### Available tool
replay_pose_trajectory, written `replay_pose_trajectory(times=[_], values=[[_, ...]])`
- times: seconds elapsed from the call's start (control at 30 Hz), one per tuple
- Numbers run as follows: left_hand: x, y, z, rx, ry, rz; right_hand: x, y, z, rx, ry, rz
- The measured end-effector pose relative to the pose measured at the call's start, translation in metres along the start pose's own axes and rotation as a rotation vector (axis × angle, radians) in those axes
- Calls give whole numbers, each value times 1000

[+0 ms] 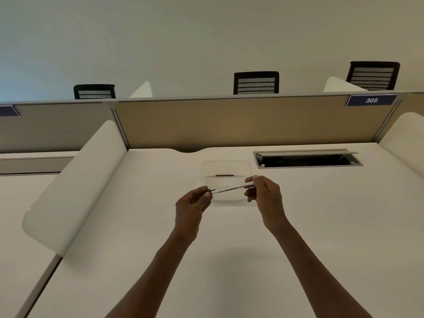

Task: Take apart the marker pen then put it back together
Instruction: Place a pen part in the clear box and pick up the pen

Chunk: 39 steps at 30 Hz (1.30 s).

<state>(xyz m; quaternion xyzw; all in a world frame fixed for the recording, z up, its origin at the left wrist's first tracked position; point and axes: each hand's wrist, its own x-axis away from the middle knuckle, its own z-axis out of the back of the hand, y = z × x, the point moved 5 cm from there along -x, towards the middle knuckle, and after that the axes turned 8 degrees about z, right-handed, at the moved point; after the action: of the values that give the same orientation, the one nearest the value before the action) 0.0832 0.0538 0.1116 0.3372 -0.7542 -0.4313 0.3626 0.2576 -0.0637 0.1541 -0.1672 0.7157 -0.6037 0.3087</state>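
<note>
A thin white marker pen (229, 188) with dark print along its barrel is held level above the white desk (229, 249). My left hand (192, 205) pinches its left end, where a small dark piece shows between the fingertips. My right hand (266, 196) grips the right end of the barrel. A clear plastic tray (226, 166) lies on the desk just behind and under the pen, with a small dark strip (224, 175) in it.
An open cable hatch (305, 159) is sunk into the desk at the back right. A tan partition (229, 122) closes the back, with a "305" label (371, 100). White side screens (75, 187) flank the desk. Black chairs (255, 82) stand beyond.
</note>
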Motion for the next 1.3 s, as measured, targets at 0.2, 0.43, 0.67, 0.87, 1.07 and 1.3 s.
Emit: replay_pose_trajectory(times=[0.2, 0.43, 0.67, 0.87, 1.07, 1.3], values=[[-16, 3, 11, -182, -11, -44, 19, 28, 20, 274, -400, -118], [-32, -4, 8, -384, -131, -14, 46, 51, 12, 238, -607, -323], [-39, -35, 14, -807, 72, -61, 63, 87, -3, 615, -445, -290], [-29, -63, 29, -980, 61, -37, 83, 115, -15, 853, -369, -348], [-20, -79, 45, -993, 58, 7, 89, 123, -27, 842, -339, -342], [-13, -83, 54, -1024, 62, 20, 89, 129, -33, 829, -344, -347]])
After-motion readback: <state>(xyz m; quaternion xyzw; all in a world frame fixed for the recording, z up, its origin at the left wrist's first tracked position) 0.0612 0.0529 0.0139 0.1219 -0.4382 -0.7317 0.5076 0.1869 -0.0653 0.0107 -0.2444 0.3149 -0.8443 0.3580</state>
